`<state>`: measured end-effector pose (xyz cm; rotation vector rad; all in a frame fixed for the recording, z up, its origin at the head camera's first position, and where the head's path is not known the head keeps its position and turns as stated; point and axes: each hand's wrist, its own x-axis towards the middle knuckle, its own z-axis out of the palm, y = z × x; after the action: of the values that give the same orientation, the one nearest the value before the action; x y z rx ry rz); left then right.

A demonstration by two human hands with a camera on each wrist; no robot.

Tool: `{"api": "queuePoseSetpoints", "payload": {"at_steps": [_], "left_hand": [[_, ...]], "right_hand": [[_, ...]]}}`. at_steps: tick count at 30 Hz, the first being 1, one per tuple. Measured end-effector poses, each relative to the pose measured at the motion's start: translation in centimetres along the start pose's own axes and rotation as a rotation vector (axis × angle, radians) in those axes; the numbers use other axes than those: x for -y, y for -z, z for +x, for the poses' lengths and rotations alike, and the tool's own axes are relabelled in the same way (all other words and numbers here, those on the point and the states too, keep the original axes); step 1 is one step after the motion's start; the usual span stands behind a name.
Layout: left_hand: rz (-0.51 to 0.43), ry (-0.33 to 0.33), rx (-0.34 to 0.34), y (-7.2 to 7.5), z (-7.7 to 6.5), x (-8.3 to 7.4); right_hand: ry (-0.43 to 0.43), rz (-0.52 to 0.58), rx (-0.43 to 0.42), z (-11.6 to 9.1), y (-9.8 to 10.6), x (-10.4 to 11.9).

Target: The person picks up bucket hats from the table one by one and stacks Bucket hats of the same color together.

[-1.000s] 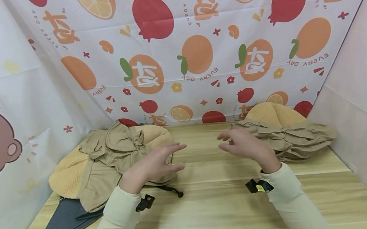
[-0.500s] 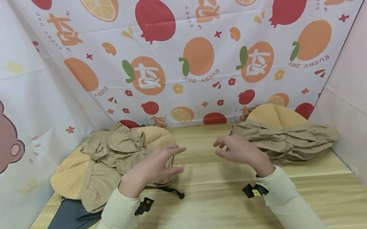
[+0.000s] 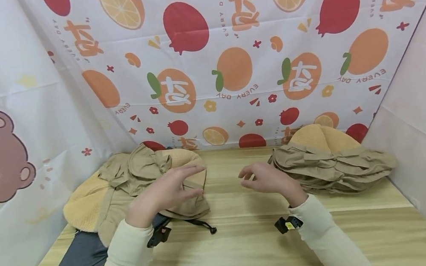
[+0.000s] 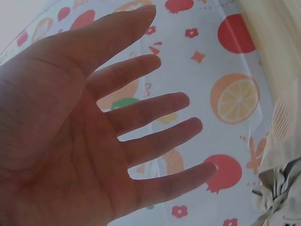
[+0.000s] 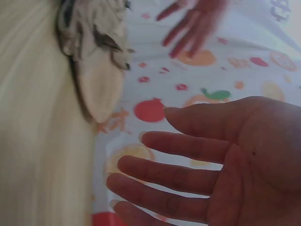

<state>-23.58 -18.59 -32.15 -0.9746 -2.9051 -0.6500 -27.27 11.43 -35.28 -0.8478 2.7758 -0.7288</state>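
Note:
My left hand [image 3: 161,198] hovers in front of a heap of sun hats [image 3: 124,169] at the table's left, overlapping it in the head view. The heap shows khaki cloth with a tied bow and yellow woven panels. In the left wrist view the palm and spread fingers [image 4: 155,110] hold nothing. My right hand [image 3: 267,179] hangs over the table, just left of a khaki and yellow sun hat [image 3: 333,164] lying folded at the right. Its fingers [image 5: 174,176] are slightly bent and hold nothing in the right wrist view.
A dark grey cloth piece [image 3: 80,257] sticks out beneath the left heap. A black cord [image 3: 202,224] with a toggle trails from it onto the wooden table [image 3: 242,241]. A fruit-print curtain [image 3: 234,118] closes the back, with pale sheets at both sides.
Both hands have drifted slightly left in the head view, the right one away from the folded hat. The whole scene has shifted a little down and right. The hats lie as before.

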Motion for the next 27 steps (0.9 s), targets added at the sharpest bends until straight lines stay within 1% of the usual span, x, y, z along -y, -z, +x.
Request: {"api": "queuePoseSetpoints", "payload": {"at_steps": [3,6,8,11,13,15,19,22,24,27], "left_hand": [[-0.011,0.004,0.021,0.5,-0.3,0.1],[-0.033,0.017,0.039,0.9,-0.6,0.3],[-0.043,0.023,0.046,1.1,-0.8,0.4],[-0.059,0.053,0.068,1.2,-0.9,0.6],[-0.059,0.066,0.084,1.3,-1.0,0.7],[-0.06,0.082,0.1,1.3,-1.0,0.9],[-0.059,0.079,0.118,1.6,-1.1,0.8],[-0.064,0.09,0.128,1.9,-1.2,0.8],[-0.061,0.102,0.136,2.1,-1.3,0.8],[-0.093,0.149,0.158,2.3,-1.4,1.2]], "right_hand": [[0.006,-0.037,0.037,1.5,-1.1,0.1],[0.009,-0.062,0.084,3.4,-2.2,0.3],[0.012,-0.065,0.113,4.7,-2.9,0.5],[0.011,-0.047,0.146,6.5,-3.6,0.7],[-0.002,0.011,0.163,7.5,-4.1,0.9],[-0.026,0.099,0.176,8.3,-4.6,1.1],[-0.103,0.276,0.189,9.9,-5.8,1.4],[-0.158,0.353,0.192,10.8,-6.6,1.8],[-0.179,0.399,0.202,11.4,-7.0,2.0],[-0.203,0.464,0.236,12.0,-7.3,2.5]]}}
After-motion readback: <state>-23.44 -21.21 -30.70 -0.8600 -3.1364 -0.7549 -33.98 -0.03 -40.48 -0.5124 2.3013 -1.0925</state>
